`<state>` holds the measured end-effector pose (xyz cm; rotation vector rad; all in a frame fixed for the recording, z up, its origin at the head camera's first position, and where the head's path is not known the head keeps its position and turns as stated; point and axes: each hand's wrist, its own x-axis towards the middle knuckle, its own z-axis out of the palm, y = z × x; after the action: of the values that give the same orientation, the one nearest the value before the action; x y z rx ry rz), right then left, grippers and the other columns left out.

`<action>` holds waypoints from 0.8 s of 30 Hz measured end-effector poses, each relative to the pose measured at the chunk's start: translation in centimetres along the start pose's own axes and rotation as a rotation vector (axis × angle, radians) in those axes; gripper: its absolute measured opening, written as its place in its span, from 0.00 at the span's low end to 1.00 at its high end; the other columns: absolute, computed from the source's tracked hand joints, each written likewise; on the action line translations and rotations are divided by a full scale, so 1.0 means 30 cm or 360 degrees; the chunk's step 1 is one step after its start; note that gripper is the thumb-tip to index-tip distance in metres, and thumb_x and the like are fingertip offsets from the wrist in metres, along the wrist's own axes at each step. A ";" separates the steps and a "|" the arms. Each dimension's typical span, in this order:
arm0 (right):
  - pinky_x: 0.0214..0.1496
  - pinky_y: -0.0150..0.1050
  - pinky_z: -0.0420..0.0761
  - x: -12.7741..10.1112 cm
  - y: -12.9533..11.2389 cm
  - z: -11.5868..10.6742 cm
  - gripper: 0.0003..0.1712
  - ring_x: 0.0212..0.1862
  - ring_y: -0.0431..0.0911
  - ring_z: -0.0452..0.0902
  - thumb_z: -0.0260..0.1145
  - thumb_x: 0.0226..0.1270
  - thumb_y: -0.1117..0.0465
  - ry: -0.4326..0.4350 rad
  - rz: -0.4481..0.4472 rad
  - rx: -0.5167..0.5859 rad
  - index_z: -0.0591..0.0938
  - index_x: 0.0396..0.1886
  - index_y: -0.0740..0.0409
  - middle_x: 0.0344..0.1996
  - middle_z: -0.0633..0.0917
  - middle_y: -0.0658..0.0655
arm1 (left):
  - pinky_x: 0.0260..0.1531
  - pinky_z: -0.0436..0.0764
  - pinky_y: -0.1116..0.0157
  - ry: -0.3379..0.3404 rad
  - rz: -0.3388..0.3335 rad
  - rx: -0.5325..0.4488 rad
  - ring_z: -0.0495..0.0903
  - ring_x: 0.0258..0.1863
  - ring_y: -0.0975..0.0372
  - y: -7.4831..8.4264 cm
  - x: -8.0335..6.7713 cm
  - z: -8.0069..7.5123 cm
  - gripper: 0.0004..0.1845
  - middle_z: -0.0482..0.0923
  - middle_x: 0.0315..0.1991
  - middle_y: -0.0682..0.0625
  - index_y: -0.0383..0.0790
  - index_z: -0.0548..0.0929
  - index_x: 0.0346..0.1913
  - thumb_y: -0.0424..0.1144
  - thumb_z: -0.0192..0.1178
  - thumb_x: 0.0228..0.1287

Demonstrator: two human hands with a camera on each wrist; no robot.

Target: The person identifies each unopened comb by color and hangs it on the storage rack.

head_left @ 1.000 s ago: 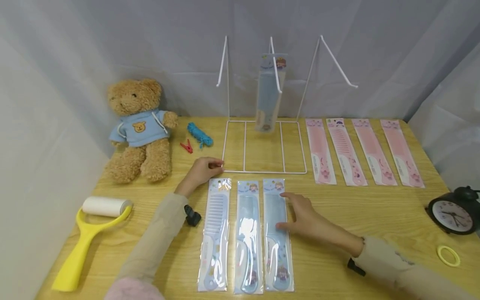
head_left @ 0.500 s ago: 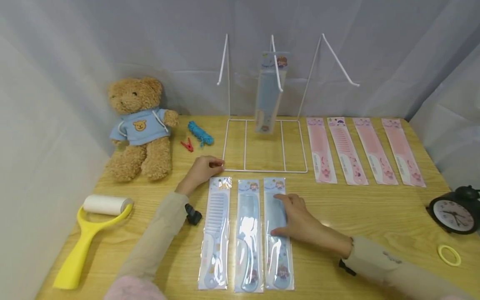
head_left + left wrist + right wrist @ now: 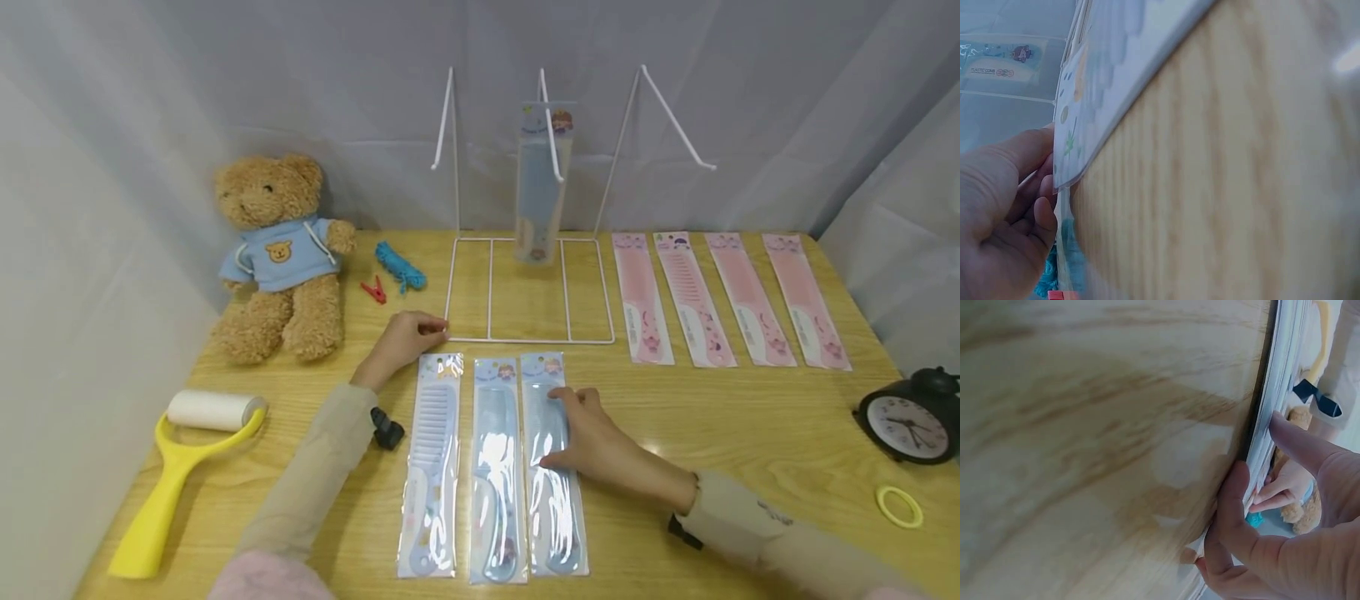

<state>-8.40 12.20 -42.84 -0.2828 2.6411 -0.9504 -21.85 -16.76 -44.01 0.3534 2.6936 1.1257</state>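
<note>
The right hand is gripping the right edge of a blue comb in clear packaging, thumb and fingers standing apart along its upper half. 2 more packaged blue combs are lying left of this grip: the middle comb just beside the held comb, and the left comb farther over.

The left hand is pinching the near left corner of a white rack, its fingertips drawn close together. The left comb is lying just to the near right of that pinch. Beyond and right of it, a 4th blue comb is hanging from the rack's middle hook. 2 other hooks are jutting out, 1 on each side.

Beyond the left hand, a red clip and a blue cord are lying on the table; a bear is sitting left of them. A yellow roller is lying well left of the left hand.

4 pink combs are lying beyond the right hand, to its right. A clock and a yellow ring are resting well right of it.
</note>
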 end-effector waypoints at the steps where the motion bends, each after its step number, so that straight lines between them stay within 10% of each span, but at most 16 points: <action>1: 0.49 0.53 0.80 0.001 0.003 0.000 0.52 0.49 0.62 0.74 0.82 0.40 0.57 -0.0005 0.0007 0.0013 0.65 0.64 0.61 0.54 0.65 0.75 | 0.47 0.79 0.57 0.0000 0.0001 0.0001 0.80 0.44 0.52 0.000 0.000 0.000 0.15 0.82 0.46 0.38 0.30 0.82 0.51 0.35 0.60 0.66; 24: 0.25 0.31 0.70 0.003 0.091 -0.052 0.35 0.26 0.43 0.67 0.75 0.51 0.65 -0.0107 -0.0091 0.0415 0.71 0.58 0.65 0.26 0.73 0.54 | 0.47 0.79 0.58 0.0008 -0.0028 0.0008 0.80 0.44 0.53 -0.003 0.004 0.004 0.15 0.83 0.45 0.39 0.31 0.82 0.51 0.36 0.60 0.66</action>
<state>-9.25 15.16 -43.48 -0.3223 2.4250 -1.2654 -21.94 -16.71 -44.16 0.3274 2.6986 1.1168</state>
